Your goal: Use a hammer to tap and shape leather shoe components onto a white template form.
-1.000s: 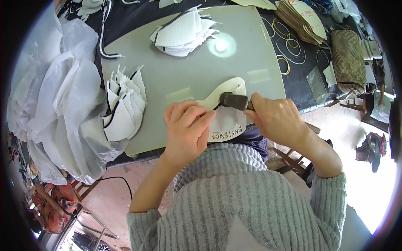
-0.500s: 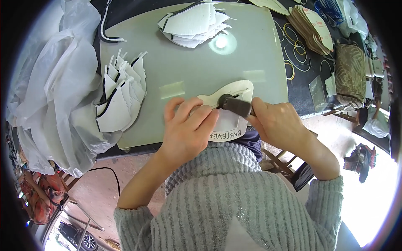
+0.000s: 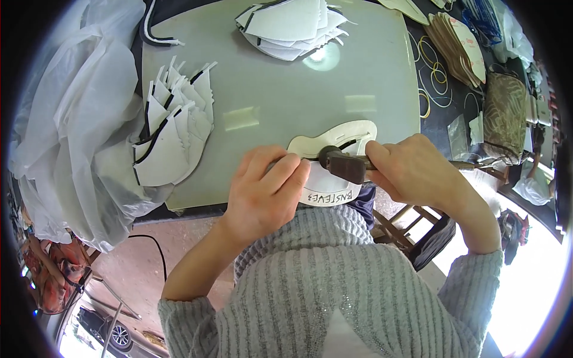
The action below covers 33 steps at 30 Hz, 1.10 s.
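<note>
Work in hand: the cream template (image 3: 358,129) lies at the near edge of the worktop (image 3: 286,98), directly before the person, with a white piece (image 3: 322,178) in its cut-out and a length of black strip (image 3: 347,144) along the curved border between them. The right hand (image 3: 412,170) has its fingers clamped on the handle of a dark hammer (image 3: 347,167), whose head sits over that border; whether it touches is not discernible. The left hand (image 3: 262,194) has its fingers bent and close together at the template's left end; what lies beneath them is hidden, so whether they pinch anything cannot be told.

Progress: this piece is judged part-way through, the strip being in place along the visible border with the hammer over it. The strip's stretch under the hammer and left fingers cannot be inspected. Pressing the strip down and lifting the piece out of the template appear outstanding.

Other pieces: a fanned pile (image 3: 179,140) on the left and a stack (image 3: 292,24) at the far side both show black edging, and are judged finished to this stage; their count is not determinable
</note>
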### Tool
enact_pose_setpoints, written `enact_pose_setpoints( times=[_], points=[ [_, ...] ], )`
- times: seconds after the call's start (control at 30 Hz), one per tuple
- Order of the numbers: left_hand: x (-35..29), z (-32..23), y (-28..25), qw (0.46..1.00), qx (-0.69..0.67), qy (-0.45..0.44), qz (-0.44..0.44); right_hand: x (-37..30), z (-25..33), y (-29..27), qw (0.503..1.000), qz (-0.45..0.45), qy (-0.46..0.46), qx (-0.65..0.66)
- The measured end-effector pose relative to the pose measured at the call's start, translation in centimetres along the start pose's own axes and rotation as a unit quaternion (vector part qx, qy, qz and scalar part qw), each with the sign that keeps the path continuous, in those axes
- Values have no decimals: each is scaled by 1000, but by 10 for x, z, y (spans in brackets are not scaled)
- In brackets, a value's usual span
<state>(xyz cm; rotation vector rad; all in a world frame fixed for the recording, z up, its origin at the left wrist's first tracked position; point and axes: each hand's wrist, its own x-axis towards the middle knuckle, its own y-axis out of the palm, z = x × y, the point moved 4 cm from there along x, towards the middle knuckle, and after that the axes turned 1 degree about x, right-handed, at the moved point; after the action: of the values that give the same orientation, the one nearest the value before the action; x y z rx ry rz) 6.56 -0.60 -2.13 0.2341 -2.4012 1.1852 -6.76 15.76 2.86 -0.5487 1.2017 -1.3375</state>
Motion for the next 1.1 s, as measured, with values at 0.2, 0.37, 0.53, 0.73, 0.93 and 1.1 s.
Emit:
enact_pose_setpoints(
  times=[0.2, 0.37, 0.53, 0.73, 0.93, 1.1],
  points=[
    [0, 1, 1, 1000, -12, 13, -22, 7, -1, -7, 998, 55, -12, -18],
    [-1, 3, 1, 999, -31, 8, -10, 9, -5, -5, 991, 129, 9, -21],
    [-1, 5, 0, 999, -49, 7, -16, 11, -2, -5, 991, 133, 9, -26],
    [-2, 5, -1, 998, -61, 2, -30, 12, 9, 0, 997, 61, 3, -36],
    [-1, 1, -3, 998, -44, 7, -33, 12, 25, 7, 998, 3, 51, -35],
    [-7, -3, 1, 999, -8, 12, -49, 2, 23, 14, 995, -91, 47, 0]
  ],
)
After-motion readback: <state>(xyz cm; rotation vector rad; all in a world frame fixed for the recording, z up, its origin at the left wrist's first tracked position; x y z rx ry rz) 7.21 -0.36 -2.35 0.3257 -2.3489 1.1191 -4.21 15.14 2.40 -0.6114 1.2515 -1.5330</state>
